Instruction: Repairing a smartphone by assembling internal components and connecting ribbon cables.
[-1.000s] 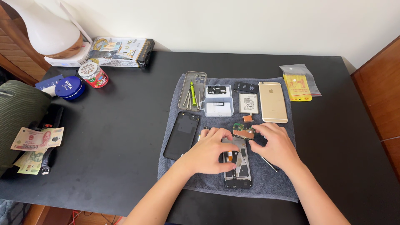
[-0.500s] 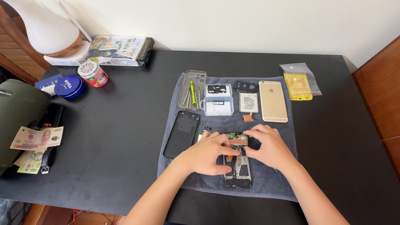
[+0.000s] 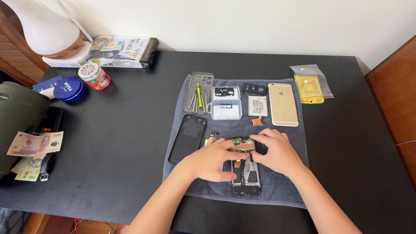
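Opened phone (image 3: 245,171), back off and innards showing, on a grey towel (image 3: 284,193) at the near middle of the black surface (image 3: 130,130). Upper half of it hidden under both hands; only the lower end plain to see. Left hand (image 3: 212,158) laid flat over the phone's left side, fingers together and pressed down on it. Right hand (image 3: 277,151) over the upper right corner, fingertips bent onto a small green circuit board (image 3: 242,142) at the phone's far end; whether pinching the board or only pressing it, cannot tell. Tiny loose parts just left of the board, too small to make out.

Just left of the hands, a black back cover (image 3: 187,138). Farther off on the towel: a clear phone case (image 3: 199,92) holding a green screwdriver (image 3: 199,93), a small white parts box (image 3: 226,108), a flat battery (image 3: 257,105), a gold phone (image 3: 283,104) face down.

Off the towel, far right, a clear bag with a yellow packet (image 3: 310,84). Far left, a blue round tin (image 3: 69,89), a red jar (image 3: 94,76), a white lamp (image 3: 47,30) cut off by the frame. Banknotes (image 3: 32,147) at the left edge, beside a green bag (image 3: 17,117) partly out of view.
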